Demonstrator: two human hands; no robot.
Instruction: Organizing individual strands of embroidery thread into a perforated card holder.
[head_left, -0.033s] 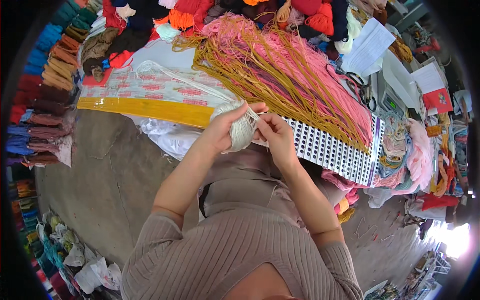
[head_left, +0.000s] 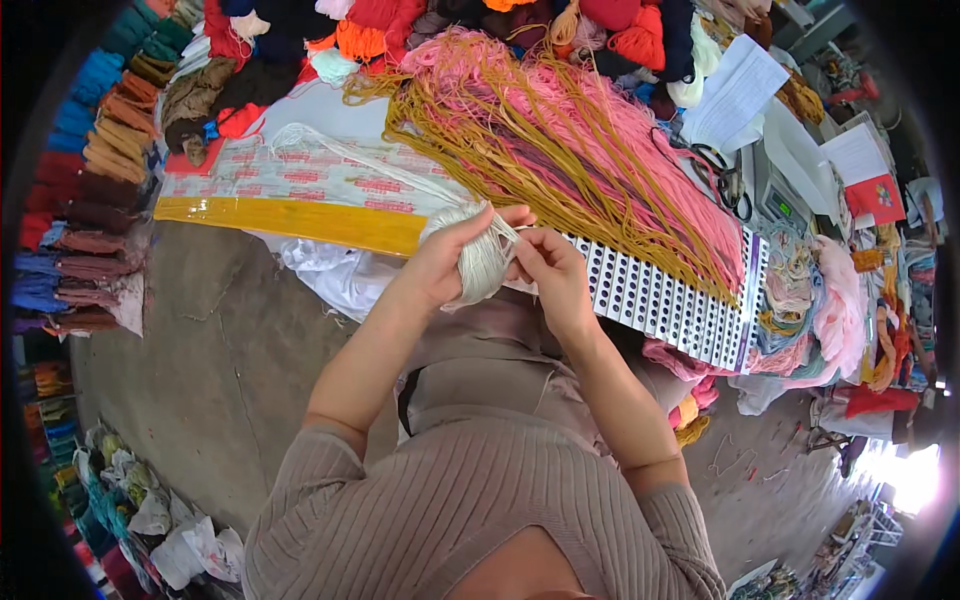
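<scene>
A ball of off-white yarn (head_left: pixel 482 265) sits in my left hand (head_left: pixel 447 257), whose thumb and fingers wrap round its left side and top. At the ball's right edge my right hand (head_left: pixel 553 270) pinches some of the strands between thumb and fingertips. From the ball a loose bundle of white strands (head_left: pixel 385 172) trails up and left over the table. Close beyond my hands, long pink and mustard yarn strands (head_left: pixel 560 150) lie spread across a white board with rows of holes (head_left: pixel 640 290). The fingers behind the ball are partly hidden.
Yellow tape (head_left: pixel 300 222) lines the table's near left edge. Black-handled scissors (head_left: pixel 722 182), papers (head_left: pixel 735 90) and a scale with a green display (head_left: pixel 783 206) lie at the right. Colourful yarn skeins are heaped at the back and stacked on the left. A white plastic bag (head_left: pixel 335 275) hangs under the table edge.
</scene>
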